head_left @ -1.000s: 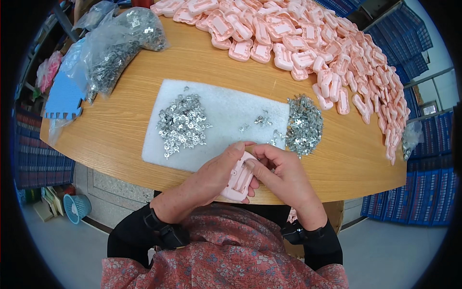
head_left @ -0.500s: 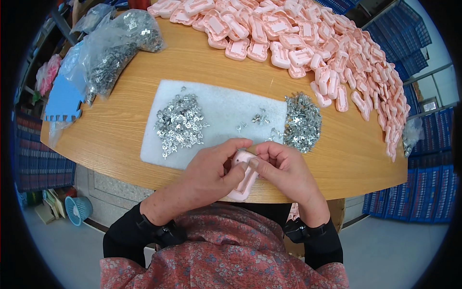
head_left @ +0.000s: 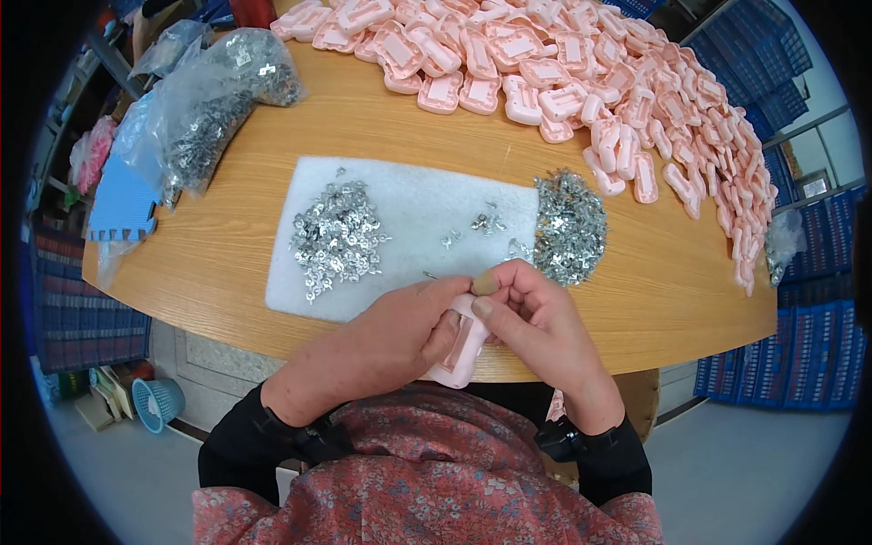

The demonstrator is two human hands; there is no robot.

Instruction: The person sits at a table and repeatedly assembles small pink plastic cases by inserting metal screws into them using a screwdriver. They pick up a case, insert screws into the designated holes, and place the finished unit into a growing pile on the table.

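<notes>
Pink case (head_left: 465,356) is held between both hands, over the front edge of the table (head_left: 211,265) and in front of the person's body, long recess facing up, lower end slanted slightly left. Left hand (head_left: 392,329): narrow, holding the case, thumb bent over its face; presumably this grip steadies the case and leaves its upper end free. Right hand (head_left: 541,320): thumb and covered forefinger drawn near each other at the upper right corner; cannot tell whether they are closed on the case, on a small part, or only resting there. The finger cover (head_left: 485,282) probably guards against sharp metal. White pad (head_left: 420,195) lies just beyond the hands, bearing a heap of metal clips (head_left: 338,238) at left and a few loose metal bits (head_left: 489,221) at right; a soft ground likely makes small parts easier to pick up. Second metal heap (head_left: 570,229) sits against the pad's right edge, mostly on bare wood. Pile of pink cases (head_left: 554,73) fills the far and right rim, well apart from the hands; clear bag of metal parts (head_left: 207,127) stands far left. Open room: the pad's middle, the wood between pad and pile, and the front right table strip. Tightest side: the table's near edge, directly below the case.
</notes>
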